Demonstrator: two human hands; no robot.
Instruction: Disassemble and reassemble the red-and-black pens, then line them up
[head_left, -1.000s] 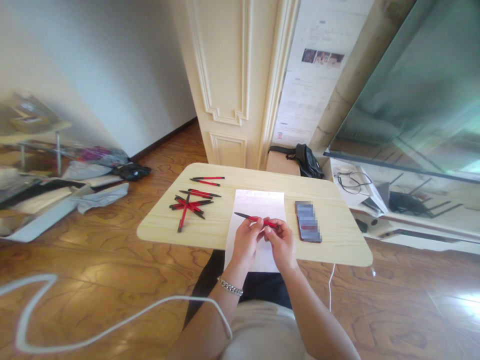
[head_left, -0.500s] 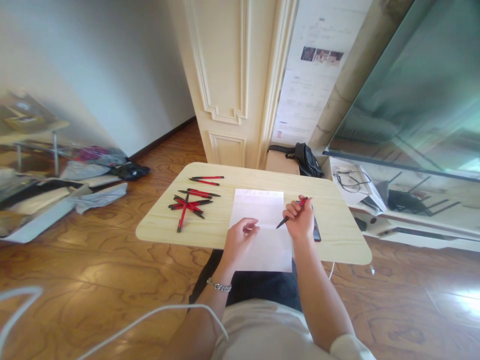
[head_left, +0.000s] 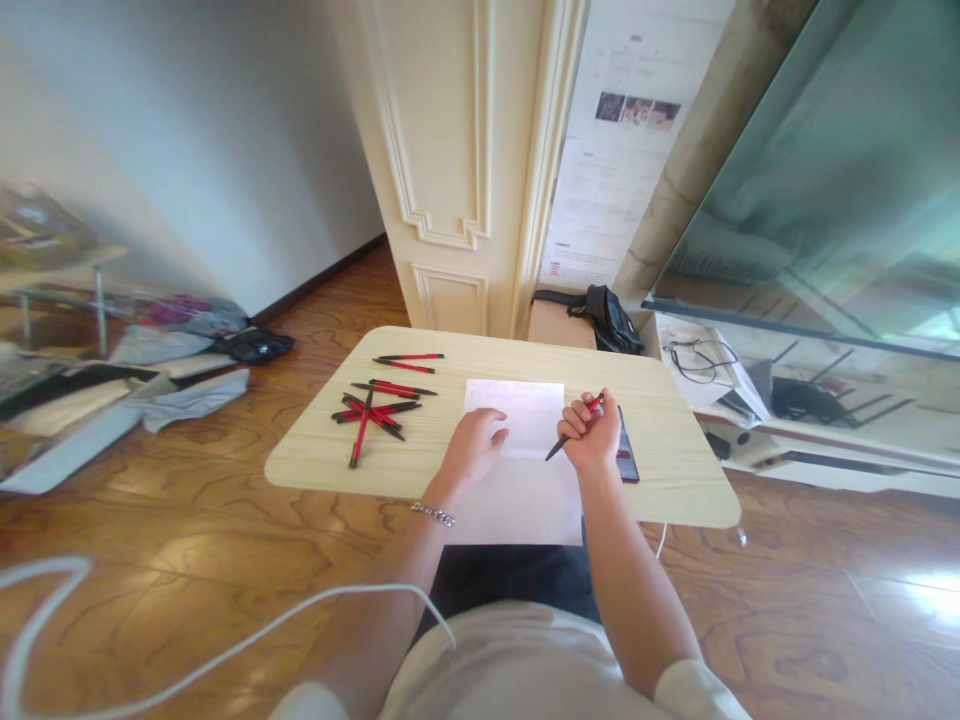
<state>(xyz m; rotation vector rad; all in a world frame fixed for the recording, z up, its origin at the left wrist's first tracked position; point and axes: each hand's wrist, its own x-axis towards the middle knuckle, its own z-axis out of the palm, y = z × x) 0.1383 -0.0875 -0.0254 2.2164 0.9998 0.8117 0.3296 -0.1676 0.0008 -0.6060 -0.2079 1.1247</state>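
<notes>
Nearest, a white cable [head_left: 322,603] loops in front of the person's left forearm, which wears a chain bracelet [head_left: 433,515]. The left hand [head_left: 475,445] lies loosely open, fingers slightly curled, over the left side of a white sheet of paper [head_left: 517,505] that overhangs the tabletop's [head_left: 682,440] near edge. The right hand [head_left: 595,437] is closed around a red and black pen [head_left: 556,447], its dark tip slanting down over the sheet's right side; whether it touches is unclear. A phone [head_left: 629,465] lies partly hidden behind that hand. Left of the sheet, several similar pens [head_left: 365,428] cross in a pile, with two more pens [head_left: 409,357] farther back. Beyond the tabletop sit a black bag [head_left: 613,322] and, higher up, a large dark screen [head_left: 825,200].
</notes>
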